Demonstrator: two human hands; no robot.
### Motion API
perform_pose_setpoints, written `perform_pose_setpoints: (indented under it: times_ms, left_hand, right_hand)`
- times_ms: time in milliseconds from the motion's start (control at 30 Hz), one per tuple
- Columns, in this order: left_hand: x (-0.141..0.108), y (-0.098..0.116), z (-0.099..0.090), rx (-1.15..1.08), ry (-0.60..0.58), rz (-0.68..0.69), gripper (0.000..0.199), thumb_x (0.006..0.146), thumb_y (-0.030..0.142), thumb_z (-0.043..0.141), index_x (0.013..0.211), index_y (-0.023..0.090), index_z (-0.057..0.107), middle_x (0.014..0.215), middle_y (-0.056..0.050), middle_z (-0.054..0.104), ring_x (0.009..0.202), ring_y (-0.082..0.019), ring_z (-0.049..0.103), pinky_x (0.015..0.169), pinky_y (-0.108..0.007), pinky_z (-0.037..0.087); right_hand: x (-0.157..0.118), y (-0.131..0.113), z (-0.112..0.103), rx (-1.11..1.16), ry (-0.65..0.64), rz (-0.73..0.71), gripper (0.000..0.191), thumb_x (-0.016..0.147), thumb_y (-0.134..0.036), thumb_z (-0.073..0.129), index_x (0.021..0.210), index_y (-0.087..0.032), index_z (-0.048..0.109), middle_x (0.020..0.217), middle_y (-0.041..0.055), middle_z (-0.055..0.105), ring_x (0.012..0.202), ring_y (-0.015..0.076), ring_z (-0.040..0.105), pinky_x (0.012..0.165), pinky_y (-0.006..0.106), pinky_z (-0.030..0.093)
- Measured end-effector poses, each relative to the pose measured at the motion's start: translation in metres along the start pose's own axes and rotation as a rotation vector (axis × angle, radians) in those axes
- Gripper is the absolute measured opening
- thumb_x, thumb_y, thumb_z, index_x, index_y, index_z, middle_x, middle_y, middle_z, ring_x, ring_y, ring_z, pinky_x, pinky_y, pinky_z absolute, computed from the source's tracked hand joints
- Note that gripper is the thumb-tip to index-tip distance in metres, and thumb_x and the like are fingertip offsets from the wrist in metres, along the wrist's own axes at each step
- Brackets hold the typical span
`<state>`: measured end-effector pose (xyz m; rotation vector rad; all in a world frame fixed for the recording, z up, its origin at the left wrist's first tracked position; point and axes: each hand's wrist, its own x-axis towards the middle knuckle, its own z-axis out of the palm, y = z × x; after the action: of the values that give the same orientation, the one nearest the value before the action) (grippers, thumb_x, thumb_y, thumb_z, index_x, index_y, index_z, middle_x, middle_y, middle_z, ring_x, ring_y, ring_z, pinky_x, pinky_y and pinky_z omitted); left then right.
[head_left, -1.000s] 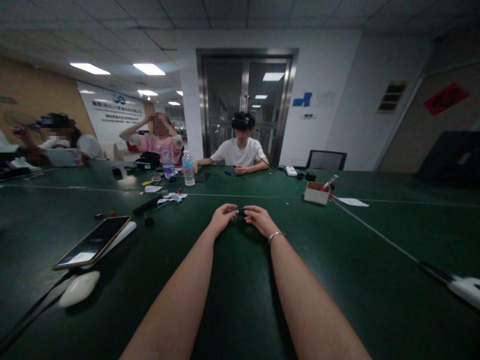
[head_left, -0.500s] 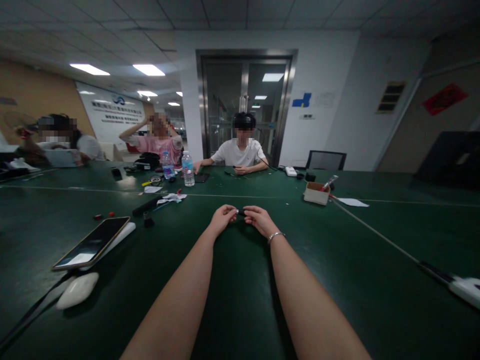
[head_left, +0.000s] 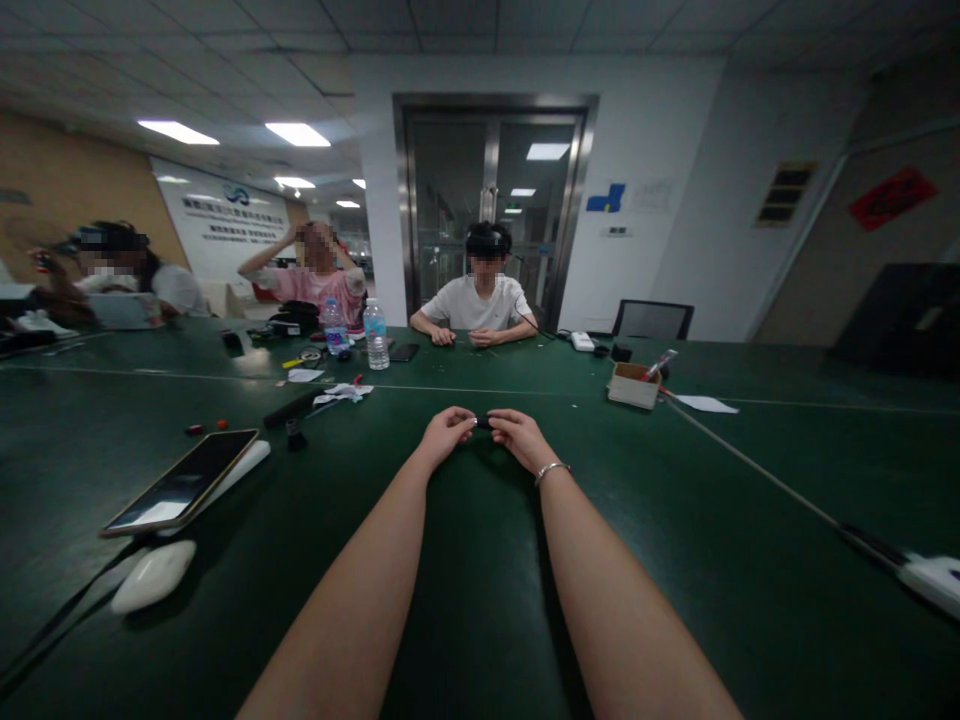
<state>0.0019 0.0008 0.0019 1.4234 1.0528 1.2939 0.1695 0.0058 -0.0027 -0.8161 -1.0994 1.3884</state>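
Between my hands is a small dark piece (head_left: 483, 422) with a pale, shiny end on the left; it is too small to tell its kind. My left hand (head_left: 448, 436) is closed, pinching the pale end with thumb and fingertips. From the other side my right hand (head_left: 519, 437), a bracelet (head_left: 553, 471) at its wrist, pinches the dark end. Both hands are held close above the green table (head_left: 480, 560), arms stretched forward.
To the left lie a phone (head_left: 184, 482), a white rounded case (head_left: 155, 577) and a black tube (head_left: 291, 408). Two bottles (head_left: 376, 335) stand farther off. A small box (head_left: 634, 386) and a cable (head_left: 750, 455) are at right. A person (head_left: 480, 300) sits opposite.
My hands keep nearly the same place and grip on the small dark piece. Across the table, the person's outstretched hand has drawn back from beside the bottles toward their body.
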Motion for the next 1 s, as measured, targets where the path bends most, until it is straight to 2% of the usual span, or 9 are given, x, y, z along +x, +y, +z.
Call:
perform_pose_setpoints:
  times_ms: [300, 467, 633, 867, 1000]
  left_hand:
    - [-0.001, 0.001, -0.001, -0.021, 0.017, -0.001, 0.022, 0.068, 0.023, 0.069, 0.087, 0.013, 0.064, 0.079, -0.005, 0.064, 0.070, -0.012, 0.061, 0.065, -0.024, 0.047]
    - [0.002, -0.003, -0.002, 0.003, -0.009, 0.026, 0.023, 0.072, 0.031, 0.066, 0.087, 0.013, 0.063, 0.071, -0.003, 0.062, 0.063, -0.010, 0.058, 0.061, -0.023, 0.045]
    - [0.003, -0.007, -0.003, 0.057, -0.047, 0.061, 0.029, 0.067, 0.030, 0.070, 0.090, 0.013, 0.064, 0.071, -0.002, 0.062, 0.065, -0.011, 0.057, 0.061, -0.024, 0.044]
    - [0.005, -0.008, -0.002, 0.029, -0.024, 0.012, 0.028, 0.069, 0.034, 0.069, 0.085, 0.012, 0.064, 0.068, -0.003, 0.062, 0.065, -0.012, 0.058, 0.063, -0.025, 0.046]
    - [0.002, -0.004, -0.001, 0.009, 0.006, 0.037, 0.031, 0.068, 0.032, 0.070, 0.091, 0.014, 0.061, 0.068, -0.001, 0.060, 0.065, -0.012, 0.059, 0.061, -0.023, 0.046]
  right_hand:
    - [0.000, 0.000, 0.000, -0.020, -0.003, 0.009, 0.026, 0.058, -0.013, 0.077, 0.083, -0.010, 0.068, 0.065, 0.0014, 0.064, 0.052, 0.0055, 0.056, 0.048, 0.016, 0.046]
    - [0.001, 0.001, 0.000, -0.040, -0.009, 0.001, 0.027, 0.059, -0.014, 0.077, 0.084, -0.011, 0.069, 0.067, 0.0023, 0.065, 0.052, 0.0052, 0.055, 0.047, 0.016, 0.045]
    - [0.000, 0.000, 0.000, -0.030, -0.008, -0.002, 0.026, 0.058, -0.015, 0.077, 0.083, -0.011, 0.068, 0.065, 0.0014, 0.063, 0.052, 0.0054, 0.055, 0.047, 0.016, 0.044]
    - [-0.002, -0.002, 0.002, -0.050, -0.004, 0.006, 0.028, 0.058, -0.014, 0.077, 0.084, -0.012, 0.068, 0.067, 0.0013, 0.064, 0.052, 0.0057, 0.055, 0.048, 0.017, 0.044]
    - [-0.002, -0.002, 0.002, -0.071, -0.017, 0.005, 0.028, 0.058, -0.013, 0.076, 0.084, -0.012, 0.068, 0.066, 0.0013, 0.064, 0.053, 0.0062, 0.056, 0.049, 0.017, 0.044]
